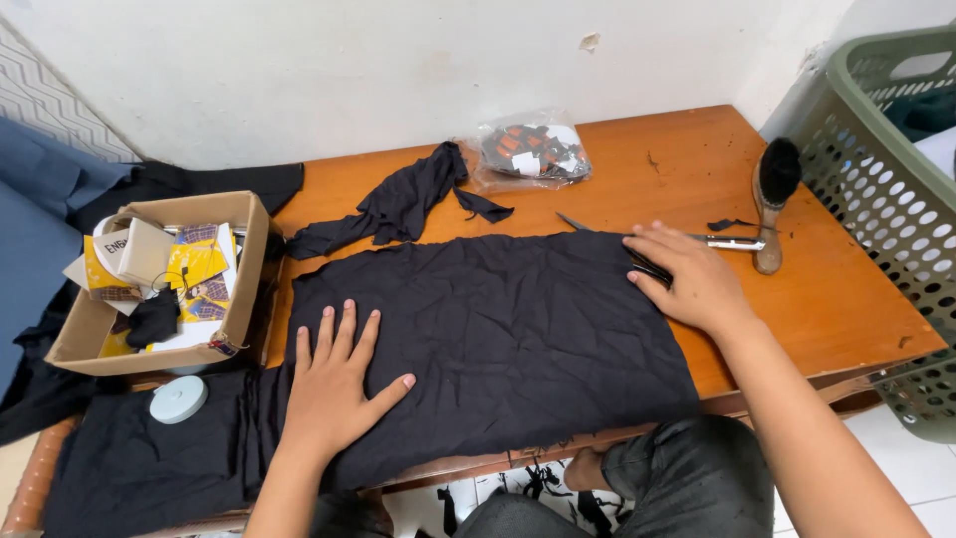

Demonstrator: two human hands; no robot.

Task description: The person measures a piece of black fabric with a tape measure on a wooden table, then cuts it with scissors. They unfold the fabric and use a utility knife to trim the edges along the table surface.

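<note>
Pressing black cloth, fingers spread flat

Two bare hands lie on the wooden surface: the left hand and the right hand. One large black cloth is spread there. Behind that cloth lie one twisted black fabric strip, one clear plastic bag of small pieces and one small black scrap. Right of the cloth are one pair of scissors and one brush. Left of the cloth are one cardboard box and one round white disc. One green laundry basket stands farthest right.
</note>
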